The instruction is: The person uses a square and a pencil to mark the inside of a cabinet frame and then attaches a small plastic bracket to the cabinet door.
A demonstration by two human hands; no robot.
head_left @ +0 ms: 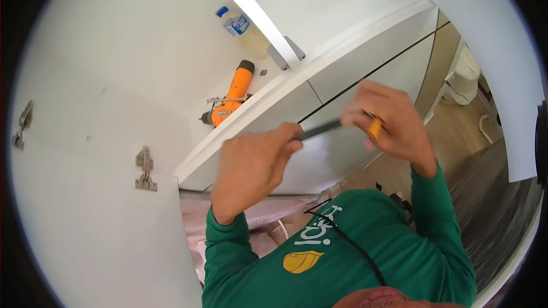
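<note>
White cabinet (pixel 354 74) interior, drill (pixel 231 94) on its shelf. Right hand (pixel 394 122) closes around the screwdriver (pixel 337 128) handle; left hand (pixel 257 162) pinches the shaft, whose axis runs level between them, tip leftward.

One drill (pixel 231 98), two hinges (pixel 145 169), one bottle (pixel 242 27)

A worker in a long-sleeved green shirt (pixel 365 251), its sleeves reaching to the wrists with ribbed cuffs. The chest carries a white emblem and, below it, a yellow helmet-shaped badge (pixel 302 261). A thin black cord (pixel 354 248) runs diagonally across the shirt front. Both the left hand (pixel 254 162) and the right hand (pixel 388 120) are bare, without gloves.
</note>
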